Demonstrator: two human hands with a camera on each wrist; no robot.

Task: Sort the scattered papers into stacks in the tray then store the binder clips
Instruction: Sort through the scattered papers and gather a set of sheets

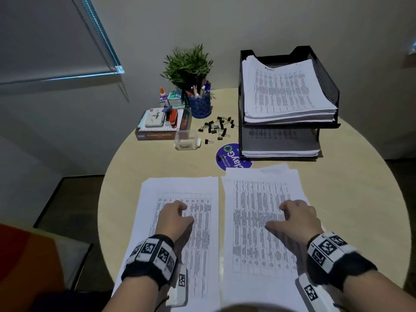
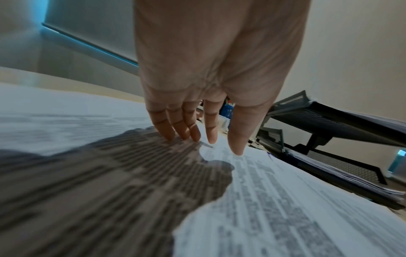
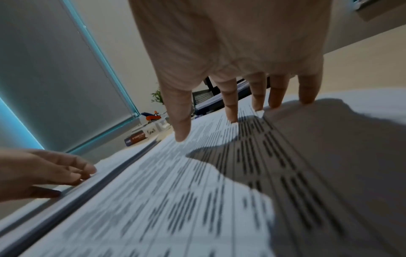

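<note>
Two piles of printed sheets lie side by side at the near part of the round table: a left pile (image 1: 180, 221) and a right pile (image 1: 258, 221). My left hand (image 1: 177, 216) rests fingertips-down on the left pile (image 2: 263, 200), fingers fairly straight (image 2: 191, 132). My right hand (image 1: 295, 216) rests the same way on the right pile (image 3: 175, 200), its fingers spread (image 3: 230, 111). A black two-tier mesh tray (image 1: 326, 86) at the back right holds paper stacks on both levels. Several black binder clips (image 1: 217, 128) lie scattered left of the tray.
A small clear box (image 1: 186, 140) labelled "Small" stands near the clips. Behind it are a book with stamp pad and stapler (image 1: 161, 124), a blue pen cup (image 1: 200, 104), glue and a plant (image 1: 186, 66). A purple round sticker (image 1: 234, 157) lies before the tray.
</note>
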